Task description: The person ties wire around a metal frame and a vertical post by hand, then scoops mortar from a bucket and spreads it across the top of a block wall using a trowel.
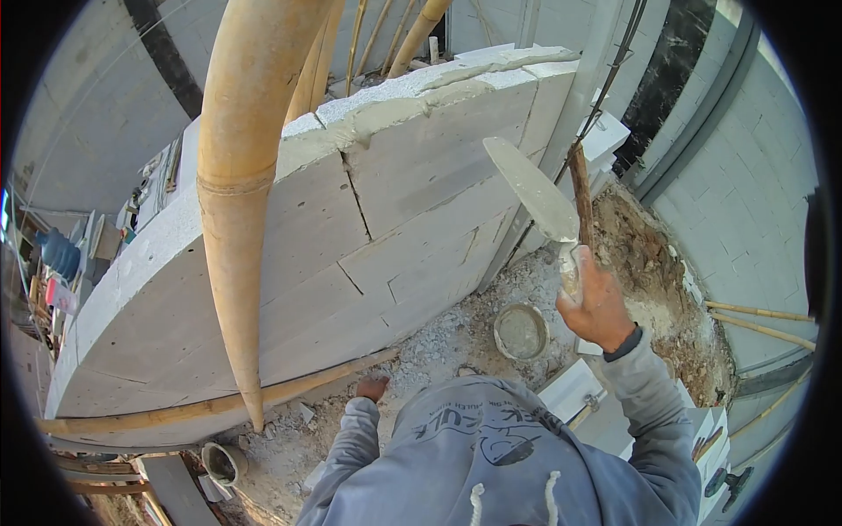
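Observation:
My right hand [601, 302] is closed round the handle of a trowel [537, 193], whose pale, mortar-coated blade points up and left toward the block wall [395, 202]. Wet mortar [377, 118] lies along the top edge of that wall, with some bulging over the near side. My left hand [373, 387] hangs low near the foot of the wall, above the rubble ground; its fingers look curled, but they are too small to make out clearly. A round bucket [521, 331] with grey mix stands on the ground, left of and below my right hand.
A thick bamboo pole [235, 202] rises in front of the wall at the left. Another bamboo pole [202, 408] runs along its base. A second bucket [224, 464] lies at lower left. White blocks [570, 390] sit beside my right arm, and a wooden stick [581, 197] stands behind the trowel.

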A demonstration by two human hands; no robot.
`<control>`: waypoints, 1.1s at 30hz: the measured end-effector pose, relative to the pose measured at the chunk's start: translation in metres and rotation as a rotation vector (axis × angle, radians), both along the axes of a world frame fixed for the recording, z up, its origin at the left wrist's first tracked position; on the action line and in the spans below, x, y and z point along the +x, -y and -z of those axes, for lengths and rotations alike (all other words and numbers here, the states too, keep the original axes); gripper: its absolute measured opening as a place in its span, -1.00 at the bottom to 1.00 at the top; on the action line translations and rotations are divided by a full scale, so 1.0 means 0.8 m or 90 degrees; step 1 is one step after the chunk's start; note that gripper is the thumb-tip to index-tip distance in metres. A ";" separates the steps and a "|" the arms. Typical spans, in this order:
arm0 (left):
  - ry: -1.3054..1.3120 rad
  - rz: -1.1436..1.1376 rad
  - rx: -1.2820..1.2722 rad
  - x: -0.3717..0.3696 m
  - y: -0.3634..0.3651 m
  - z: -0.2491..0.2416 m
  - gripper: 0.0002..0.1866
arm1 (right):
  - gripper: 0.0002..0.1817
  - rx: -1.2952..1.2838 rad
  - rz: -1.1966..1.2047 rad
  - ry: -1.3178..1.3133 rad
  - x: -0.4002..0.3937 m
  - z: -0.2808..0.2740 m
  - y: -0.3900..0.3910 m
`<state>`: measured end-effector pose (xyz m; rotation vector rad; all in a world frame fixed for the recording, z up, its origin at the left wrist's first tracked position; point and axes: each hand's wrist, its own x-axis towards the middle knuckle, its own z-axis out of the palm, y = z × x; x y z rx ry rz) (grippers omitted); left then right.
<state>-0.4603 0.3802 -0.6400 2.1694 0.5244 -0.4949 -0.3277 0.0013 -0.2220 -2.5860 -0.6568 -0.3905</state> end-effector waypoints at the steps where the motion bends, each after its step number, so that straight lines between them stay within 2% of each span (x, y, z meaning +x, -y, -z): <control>1: -0.006 -0.013 -0.003 -0.002 0.004 -0.007 -0.59 | -0.42 0.082 -0.031 -0.029 -0.003 -0.020 0.005; 3: -0.063 -0.030 0.020 -0.004 0.003 -0.031 -0.56 | -0.41 0.157 -0.077 -0.036 0.013 -0.051 0.021; 4: -0.066 -0.038 0.027 -0.011 0.002 -0.023 -0.56 | -0.44 0.330 -0.080 -0.369 0.003 -0.112 0.001; 6: 0.001 0.008 0.041 -0.015 -0.006 0.026 -0.56 | -0.51 0.300 -0.081 -0.343 0.026 -0.136 0.005; 7: 0.014 -0.014 0.108 -0.024 -0.017 0.105 -0.56 | -0.53 0.175 -0.061 -0.236 0.036 -0.142 0.007; 8: 0.017 -0.023 0.105 -0.024 -0.013 0.084 -0.56 | -0.54 0.046 -0.042 -0.126 0.044 -0.150 0.005; 10: -0.051 -0.002 -0.007 -0.033 0.005 0.014 -0.58 | -0.54 -0.005 -0.055 -0.124 0.052 -0.168 -0.008; 11: -0.055 -0.008 -0.008 -0.046 0.006 0.030 -0.58 | -0.55 -0.042 -0.119 -0.140 0.060 -0.177 -0.014; 12: 0.005 0.058 0.026 -0.058 0.004 0.051 -0.60 | -0.55 -0.076 -0.182 -0.154 0.068 -0.187 -0.021; 13: 0.064 0.126 0.062 -0.063 0.002 0.051 -0.62 | -0.57 -0.072 -0.178 -0.225 0.071 -0.203 -0.036; 14: 0.058 0.126 0.068 -0.071 0.002 0.052 -0.62 | -0.58 -0.071 -0.196 -0.221 0.080 -0.208 -0.049; 16: -0.078 -0.059 -0.095 -0.081 0.010 0.022 -0.64 | -0.60 -0.045 -0.225 -0.160 0.096 -0.209 -0.078; 17: -0.082 -0.058 -0.087 -0.085 0.007 0.021 -0.64 | -0.60 -0.024 -0.236 -0.101 0.100 -0.207 -0.096; 19: -0.049 -0.024 -0.005 -0.098 0.005 0.023 -0.63 | -0.49 -0.207 -0.271 -0.111 0.112 -0.227 -0.137; 22: -0.094 -0.085 -0.030 -0.099 0.011 -0.024 -0.62 | -0.55 -0.239 -0.288 -0.059 0.109 -0.228 -0.187; 23: -0.096 -0.090 -0.028 -0.103 0.008 -0.010 -0.62 | -0.55 -0.253 -0.296 -0.050 0.101 -0.234 -0.199; 26: -0.065 -0.089 0.003 -0.110 0.002 0.017 -0.62 | -0.56 -0.268 -0.321 -0.033 0.106 -0.238 -0.214; 29: -0.073 -0.144 -0.001 -0.105 0.020 0.001 -0.62 | -0.58 -0.336 -0.323 0.001 0.120 -0.244 -0.229; 31: -0.079 -0.218 -0.099 -0.103 0.032 -0.003 -0.64 | -0.59 -0.386 -0.309 0.022 0.128 -0.249 -0.231; 33: -0.083 -0.206 -0.096 -0.098 0.042 -0.006 -0.65 | -0.59 -0.445 -0.286 0.044 0.137 -0.254 -0.226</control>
